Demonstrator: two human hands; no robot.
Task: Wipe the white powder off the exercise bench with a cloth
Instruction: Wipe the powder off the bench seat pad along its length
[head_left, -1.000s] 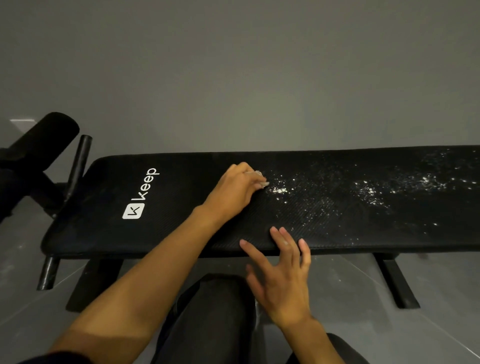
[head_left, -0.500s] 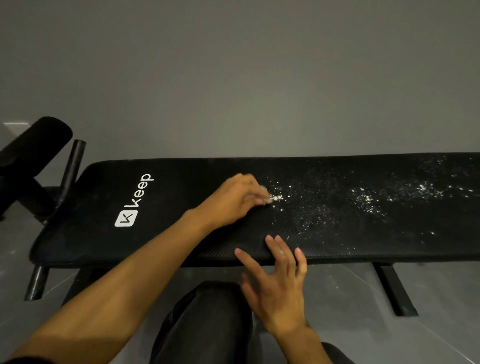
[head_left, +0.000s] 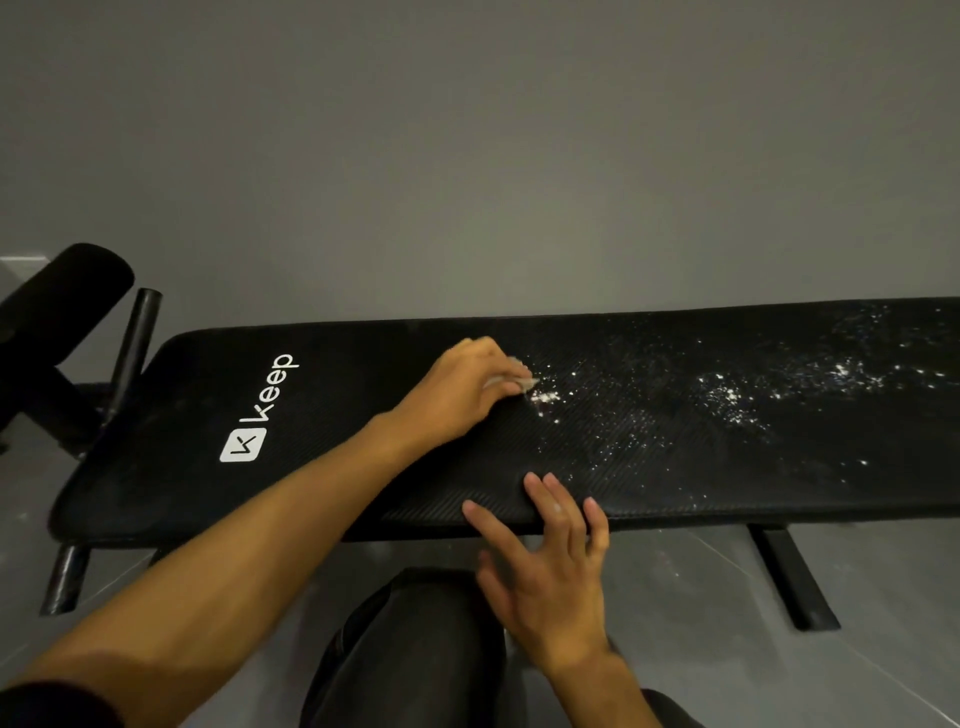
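Black foam roller (head_left: 65, 296) and bar (head_left: 139, 340) far left; black ribbed worktop (head_left: 363, 467) printed "Keep" (head_left: 266, 408) in white; left hand (head_left: 462, 392), grip closed round pale cloth (head_left: 523, 382); right hand (head_left: 550, 564), grip slack, fingers spread on near edge; white powder (head_left: 730, 397) scattered from the cloth rightward; grey wall (head_left: 467, 156), tiled floor (head_left: 701, 597).

Black padded bench (head_left: 182, 415) stands on grey floor (head_left: 675, 597), white powder (head_left: 727, 395) scattered across its right half. The left hand (head_left: 462, 389) grips a small cloth (head_left: 524, 382) at the powder's edge, while the right hand (head_left: 550, 571) has its fingers resting on the near rim.
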